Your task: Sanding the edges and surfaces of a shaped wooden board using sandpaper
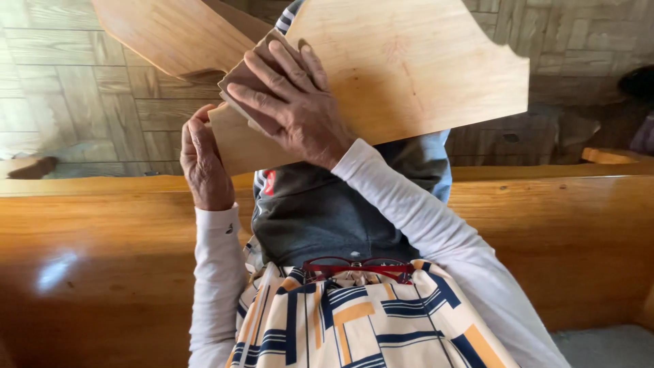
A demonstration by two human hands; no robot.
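A pale, unfinished wooden board (422, 68) with a curved, notched outline rests tilted across my lap. My left hand (203, 167) grips its near left edge, fingers curled round the wood. My right hand (296, 102) lies flat on the board's upper face and presses a folded brown sheet of sandpaper (240, 78) against it near the left end. Only part of the sandpaper shows from under my fingers.
A second pale wooden piece (170, 31) sticks out behind the board at the top left. A glossy varnished wooden bench (102, 252) runs across the view. Red glasses (357, 267) hang at my patterned shirt collar. Wood-look floor lies beyond.
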